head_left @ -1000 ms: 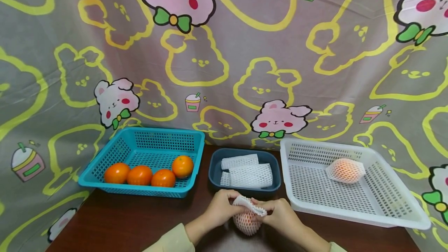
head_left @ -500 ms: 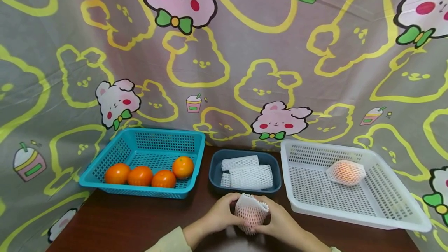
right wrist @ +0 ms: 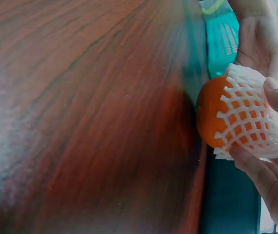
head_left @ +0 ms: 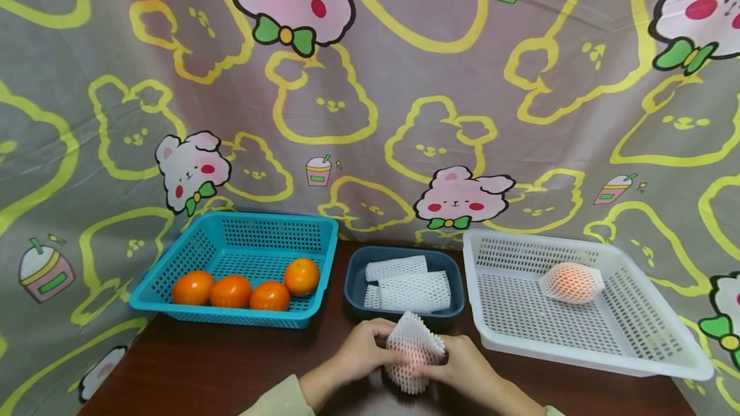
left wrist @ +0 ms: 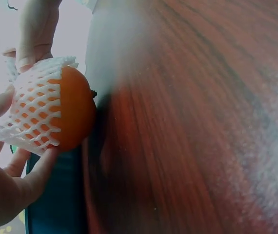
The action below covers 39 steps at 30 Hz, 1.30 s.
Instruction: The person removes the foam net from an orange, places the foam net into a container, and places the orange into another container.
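Observation:
Both hands hold one orange in a white foam net sleeve over the table, in front of the dark blue tub. My left hand grips it from the left, thumb on the near side. From the other side my right hand grips it, its thumb also across the net. In both wrist views the sleeve covers part of the orange, while the end towards the table is bare. A small dark stem stub shows there in the left wrist view. The sleeve's loose upper end rises to a point above the fingers.
A teal basket with several bare oranges stands at the left. Behind the hands, the dark blue tub contains several net sleeves. At the right, a white basket holds one net-covered orange. A patterned curtain hangs behind.
The sleeve's upper end was bunched and pinched between both hands; it now stands up taller over the fruit. Both hands have shifted from that top edge to the sides of the orange.

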Each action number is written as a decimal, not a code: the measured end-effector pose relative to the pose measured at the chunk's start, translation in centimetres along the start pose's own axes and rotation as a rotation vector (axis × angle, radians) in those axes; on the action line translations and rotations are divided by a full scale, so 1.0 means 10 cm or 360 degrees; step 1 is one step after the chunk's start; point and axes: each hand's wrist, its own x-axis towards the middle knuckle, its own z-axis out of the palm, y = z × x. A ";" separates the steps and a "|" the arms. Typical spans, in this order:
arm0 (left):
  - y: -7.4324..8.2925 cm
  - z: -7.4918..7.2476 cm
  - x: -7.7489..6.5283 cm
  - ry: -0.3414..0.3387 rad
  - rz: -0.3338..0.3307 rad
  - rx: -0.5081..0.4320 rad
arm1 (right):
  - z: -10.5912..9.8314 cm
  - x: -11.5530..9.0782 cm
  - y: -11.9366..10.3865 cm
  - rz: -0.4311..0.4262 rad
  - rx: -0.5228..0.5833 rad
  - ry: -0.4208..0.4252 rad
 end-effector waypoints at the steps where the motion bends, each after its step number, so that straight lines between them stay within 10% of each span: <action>1: 0.01 0.00 0.00 0.0009 0.0011 -0.0006 | 0.00 0.00 0.00 -0.0028 0.0000 0.0019; 8: 0.03 0.00 0.00 0.0045 0.0057 0.0029 | -0.01 0.03 -0.02 -0.0162 0.0011 0.0088; 18: -0.01 0.01 -0.02 0.0082 -0.0065 0.0028 | 0.03 0.04 -0.03 0.0088 -0.0024 -0.0156; 25: 0.00 -0.02 -0.02 0.0020 -0.0136 -0.0063 | 0.06 0.07 -0.03 0.0115 0.0196 -0.0152; 39: 0.00 -0.10 -0.03 -0.0048 -0.0137 -0.0008 | 0.11 0.07 -0.05 0.0028 0.0025 0.0031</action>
